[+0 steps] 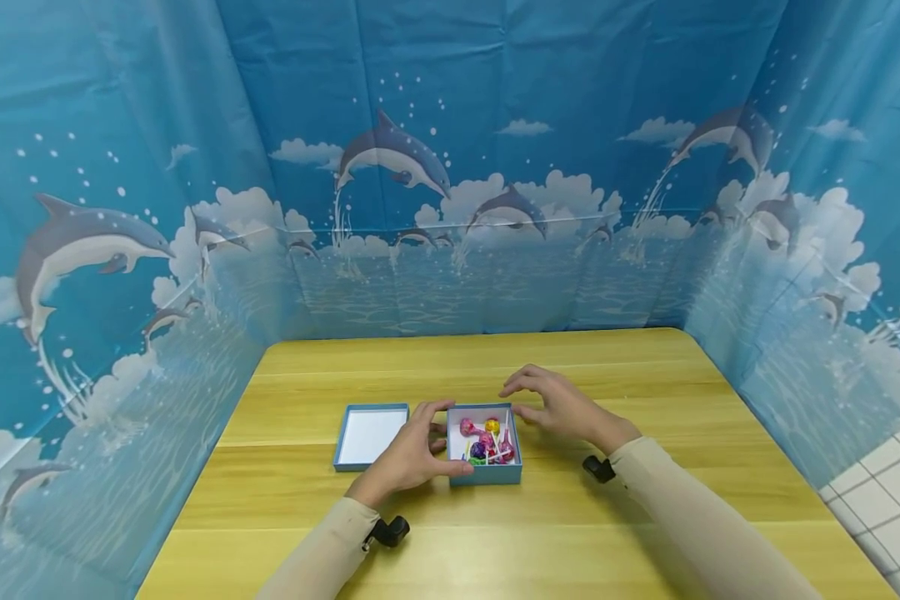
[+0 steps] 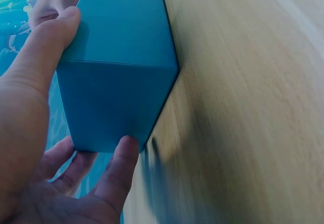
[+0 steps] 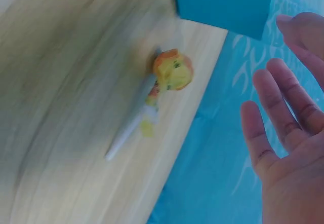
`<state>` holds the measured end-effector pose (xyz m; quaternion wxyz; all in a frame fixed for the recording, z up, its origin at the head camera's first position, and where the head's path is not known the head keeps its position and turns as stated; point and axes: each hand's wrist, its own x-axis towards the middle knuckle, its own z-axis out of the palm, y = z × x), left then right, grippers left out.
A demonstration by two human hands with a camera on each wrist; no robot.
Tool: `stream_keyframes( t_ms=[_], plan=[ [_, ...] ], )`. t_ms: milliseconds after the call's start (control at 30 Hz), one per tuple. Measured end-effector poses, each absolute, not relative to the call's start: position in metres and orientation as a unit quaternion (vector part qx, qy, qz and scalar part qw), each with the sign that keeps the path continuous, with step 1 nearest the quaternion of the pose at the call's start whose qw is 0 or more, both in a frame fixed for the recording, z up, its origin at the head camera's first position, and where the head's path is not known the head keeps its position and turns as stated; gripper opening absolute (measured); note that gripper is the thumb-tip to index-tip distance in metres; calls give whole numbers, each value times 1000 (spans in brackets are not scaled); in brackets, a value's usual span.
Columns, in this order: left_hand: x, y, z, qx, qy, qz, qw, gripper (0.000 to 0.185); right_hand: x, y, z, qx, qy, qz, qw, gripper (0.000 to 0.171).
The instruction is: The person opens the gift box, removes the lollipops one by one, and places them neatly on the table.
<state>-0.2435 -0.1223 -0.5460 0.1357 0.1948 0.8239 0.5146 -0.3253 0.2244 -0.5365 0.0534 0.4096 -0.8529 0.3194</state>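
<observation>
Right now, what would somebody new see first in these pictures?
Probably the small blue box of bright lollipops in the middle of the wooden table. The left hand grips its side, and the right hand hovers open at its other side. Its lid lies just left of it, and dolphin curtains hang all around.

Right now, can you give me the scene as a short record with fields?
surface: wooden table
box: blue box, open, with wrapped lollipops inside
lid: box lid left of the box, white inside facing up
loose item: orange lollipop on the table near the box
left hand: grips the box's left side
right hand: open, hovering by the box's right side
</observation>
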Motion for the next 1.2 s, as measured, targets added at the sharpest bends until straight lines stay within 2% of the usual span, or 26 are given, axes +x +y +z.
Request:
stream_keyframes(
  t_ms=[100,133,300,900,1200],
  plan=[
    [-244,-122,-545,197,825,512,137,111,-322,219,-530,401,-862,306,42,27],
    [-244,-122,-545,198,826,511,136,111,-305,210,-508,389,-871,297,37,25],
    [-244,-122,-546,201,824,513,134,111,-298,197,-498,391,-884,257,23,29],
    [-241,-121,-545,197,829,506,135,107,-294,166,-487,443,-861,247,-40,26],
    [-242,-121,-545,202,825,510,137,109,-294,154,-483,462,-850,237,-93,30]
  ],
)
